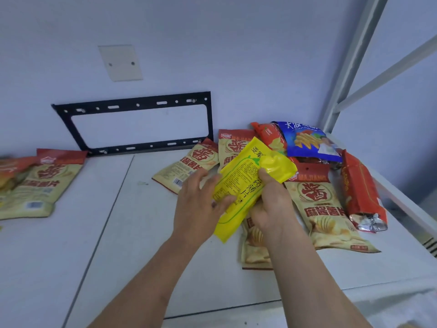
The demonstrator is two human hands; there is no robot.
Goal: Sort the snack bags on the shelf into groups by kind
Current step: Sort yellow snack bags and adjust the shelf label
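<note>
At the shelf's [71,245] left edge lie two cream bags [45,183]. Above its middle, the left hand [198,207] and right hand [272,204] both grip one glossy yellow bag [250,183] printed with dark text. By the right edge lie four more cream bags [324,209], two red bags [361,192] and one blue bag [307,140].

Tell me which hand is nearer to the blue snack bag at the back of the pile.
Right. The right hand grips the yellow bag just below and left of the blue snack bag; the left hand holds it farther left.
</note>
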